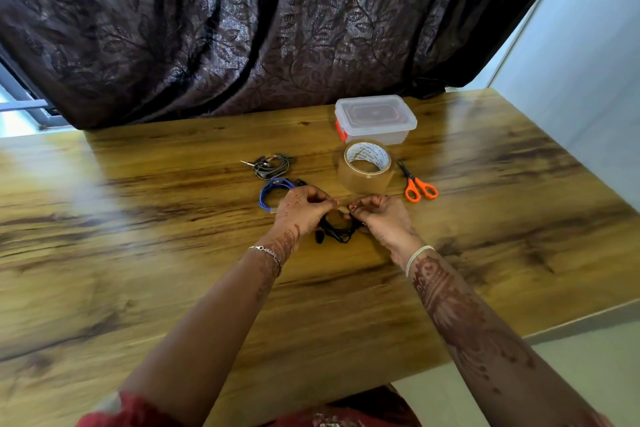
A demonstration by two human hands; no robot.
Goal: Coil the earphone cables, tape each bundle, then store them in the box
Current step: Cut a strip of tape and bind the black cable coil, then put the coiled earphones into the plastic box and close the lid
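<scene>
Black earphone coil (pixel 337 234) at mid-counter (pixel 173 218), the left hand (pixel 304 208) and right hand (pixel 379 215) both pinching its top, a pale scrap of tape seemingly between them, so taping looks under way. Beyond lie the blue coil (pixel 273 196) and grey coil (pixel 273 165), already bundled. The box (pixel 375 120) is lidded, so storing looks not yet begun. Tape roll (pixel 367 166) and scissors (pixel 419 186) sit near.

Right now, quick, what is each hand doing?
Left hand: closed, holding the black earphone coil.
Right hand: closed, pinching the same coil.
</scene>
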